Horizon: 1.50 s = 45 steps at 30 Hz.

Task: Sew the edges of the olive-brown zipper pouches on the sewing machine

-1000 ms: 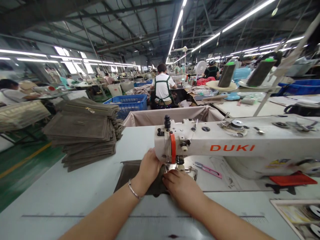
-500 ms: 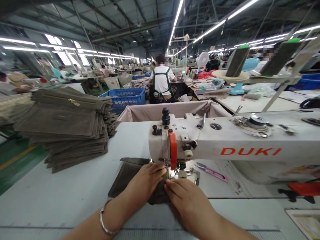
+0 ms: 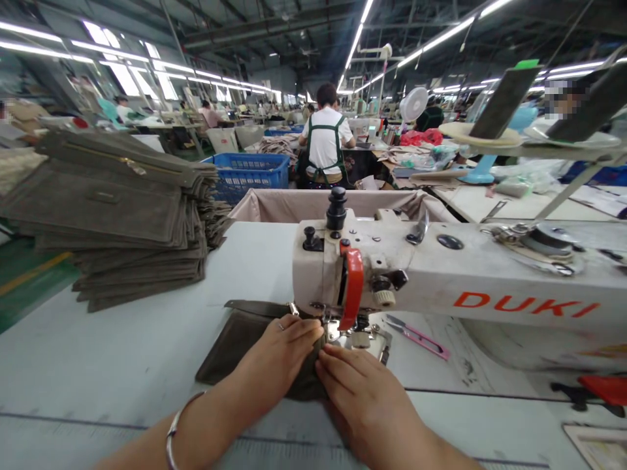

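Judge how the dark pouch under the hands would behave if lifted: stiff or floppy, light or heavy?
The pouch probably bends yet keeps some body, lying thin with a fairly straight outer edge. It is likely light for its size, looking flat rather than filled. It seems unlikely to roll, resting broadside on the table.

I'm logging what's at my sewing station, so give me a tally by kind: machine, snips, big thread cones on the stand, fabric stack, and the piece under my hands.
Sewing machine: 1
Pink-handled snips: 1
Large thread cones: 2
Stack of dark fabric pieces: 1
Dark fabric piece under the hands: 1
Total: 6
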Motion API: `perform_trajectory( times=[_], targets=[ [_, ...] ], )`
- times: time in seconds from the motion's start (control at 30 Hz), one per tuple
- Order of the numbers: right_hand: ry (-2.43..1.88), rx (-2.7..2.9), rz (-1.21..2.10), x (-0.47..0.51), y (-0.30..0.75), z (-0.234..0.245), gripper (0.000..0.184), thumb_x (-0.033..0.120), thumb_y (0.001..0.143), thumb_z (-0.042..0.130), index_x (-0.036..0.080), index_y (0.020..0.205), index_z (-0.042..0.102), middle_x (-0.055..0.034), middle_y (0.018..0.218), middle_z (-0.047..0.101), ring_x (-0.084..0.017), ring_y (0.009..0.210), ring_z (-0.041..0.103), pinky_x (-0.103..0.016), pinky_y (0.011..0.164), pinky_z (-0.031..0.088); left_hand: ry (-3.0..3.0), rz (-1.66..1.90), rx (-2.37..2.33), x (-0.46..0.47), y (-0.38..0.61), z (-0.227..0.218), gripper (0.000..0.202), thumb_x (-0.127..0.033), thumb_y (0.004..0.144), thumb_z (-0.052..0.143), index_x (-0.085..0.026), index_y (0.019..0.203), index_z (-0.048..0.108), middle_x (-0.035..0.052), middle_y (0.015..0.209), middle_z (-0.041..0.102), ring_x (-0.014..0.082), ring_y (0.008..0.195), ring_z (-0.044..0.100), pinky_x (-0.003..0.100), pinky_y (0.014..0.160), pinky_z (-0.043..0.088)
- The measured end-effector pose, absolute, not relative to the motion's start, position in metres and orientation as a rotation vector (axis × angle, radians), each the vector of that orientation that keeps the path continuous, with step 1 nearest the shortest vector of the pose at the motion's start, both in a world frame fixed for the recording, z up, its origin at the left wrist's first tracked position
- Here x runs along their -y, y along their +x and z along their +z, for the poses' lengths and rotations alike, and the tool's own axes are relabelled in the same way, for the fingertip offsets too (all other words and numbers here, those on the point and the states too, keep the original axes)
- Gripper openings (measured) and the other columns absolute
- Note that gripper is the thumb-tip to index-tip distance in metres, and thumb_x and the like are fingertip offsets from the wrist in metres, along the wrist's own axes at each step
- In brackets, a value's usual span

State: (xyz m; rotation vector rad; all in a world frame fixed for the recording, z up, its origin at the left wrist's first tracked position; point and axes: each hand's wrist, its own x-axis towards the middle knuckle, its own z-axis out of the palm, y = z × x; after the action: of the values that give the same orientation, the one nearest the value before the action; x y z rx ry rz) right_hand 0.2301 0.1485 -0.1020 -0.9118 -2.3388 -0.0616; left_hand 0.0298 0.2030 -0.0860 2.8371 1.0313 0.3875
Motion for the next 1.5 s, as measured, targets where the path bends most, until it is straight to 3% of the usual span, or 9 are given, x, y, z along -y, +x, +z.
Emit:
perform_trajectory(
  times=[0.37,0.8,0.9,1.0,1.07,1.17,1.3,1.4,1.5],
  targets=[
    [-0.908,2.359,-0.029,-0.146,0.229,-0.094,0.030,0.015,0.090,0.055,0.005,0.116,0.064,-0.0132,0.114,0.069,-0.029,0.111,0.061,-0.042,0.088,0.056,2.840,0.370,-0.926,-0.211,0.031,-0.083,0.031,-0.011,0.095,0.052,-0.020,0.125,0.056,0.0022,0.127,0.062,0.0186,0.123,0.050,0.036,0.113,0.029],
    [-0.923,2.323,0.023,-0.147,0.224,-0.098,0.028,0.014,0.090,0.053,0.008,0.115,0.065,-0.0130,0.111,0.070,-0.029,0.110,0.062,-0.041,0.088,0.055,2.821,0.367,-0.966,-0.210,0.031,-0.079,0.035,-0.007,0.093,0.052,-0.019,0.125,0.055,0.0055,0.125,0.062,0.0225,0.123,0.051,0.041,0.108,0.038],
    [-0.957,2.425,0.214,-0.146,0.239,-0.078,0.039,0.011,0.085,0.053,0.013,0.123,0.062,-0.0116,0.123,0.066,-0.027,0.118,0.057,-0.044,0.099,0.048,2.818,0.387,-0.961,-0.204,0.027,-0.075,0.036,-0.016,0.095,0.056,-0.017,0.130,0.053,0.0087,0.130,0.060,0.0239,0.126,0.050,0.043,0.109,0.039],
    [-1.045,2.539,0.496,-0.141,0.268,-0.049,0.065,0.004,0.071,0.054,0.024,0.132,0.054,-0.0028,0.135,0.059,-0.023,0.126,0.050,-0.047,0.111,0.035,2.774,0.400,-0.953,-0.190,0.020,-0.070,0.065,-0.040,0.086,0.070,-0.016,0.140,0.045,0.0125,0.142,0.051,0.0290,0.134,0.043,0.046,0.110,0.041],
    [-1.160,2.536,0.529,-0.139,0.286,-0.038,0.069,-0.002,0.067,0.050,0.027,0.129,0.055,-0.0017,0.132,0.059,-0.024,0.125,0.049,-0.049,0.108,0.037,2.793,0.400,-0.887,-0.181,0.016,-0.070,0.063,-0.038,0.086,0.071,-0.017,0.140,0.046,0.0117,0.142,0.051,0.0285,0.133,0.045,0.046,0.110,0.042],
    [-1.306,2.497,0.496,-0.146,0.294,-0.044,0.050,-0.003,0.074,0.052,0.026,0.113,0.061,-0.0044,0.117,0.062,-0.026,0.110,0.054,-0.048,0.095,0.045,2.830,0.463,-0.819,-0.173,0.016,-0.074,0.038,-0.016,0.094,0.053,-0.016,0.132,0.053,0.0099,0.133,0.060,0.0233,0.127,0.053,0.042,0.110,0.044],
    [-1.513,2.256,0.254,-0.166,0.274,-0.077,0.010,0.015,0.083,0.066,0.018,0.090,0.059,-0.0074,0.090,0.060,-0.025,0.081,0.058,-0.040,0.070,0.052,2.743,0.575,-0.943,-0.171,0.021,-0.082,0.039,-0.008,0.086,0.050,-0.014,0.124,0.057,0.0110,0.131,0.061,0.0243,0.122,0.056,0.043,0.107,0.047],
    [-1.487,2.216,0.180,-0.170,0.262,-0.090,0.006,0.019,0.092,0.057,0.015,0.094,0.060,-0.0096,0.089,0.061,-0.026,0.083,0.058,-0.041,0.071,0.051,2.685,0.628,-0.975,-0.174,0.021,-0.083,0.038,-0.010,0.088,0.051,-0.017,0.125,0.058,0.0095,0.126,0.063,0.0243,0.118,0.058,0.043,0.104,0.050],
    [-1.201,2.330,0.225,-0.159,0.259,-0.087,0.018,0.019,0.092,0.055,0.018,0.109,0.061,-0.0100,0.107,0.063,-0.026,0.098,0.057,-0.042,0.083,0.050,2.547,0.748,-1.027,-0.178,0.018,-0.081,0.032,-0.013,0.096,0.046,-0.020,0.125,0.058,0.0072,0.120,0.066,0.0189,0.113,0.062,0.034,0.101,0.052]
  ],
)
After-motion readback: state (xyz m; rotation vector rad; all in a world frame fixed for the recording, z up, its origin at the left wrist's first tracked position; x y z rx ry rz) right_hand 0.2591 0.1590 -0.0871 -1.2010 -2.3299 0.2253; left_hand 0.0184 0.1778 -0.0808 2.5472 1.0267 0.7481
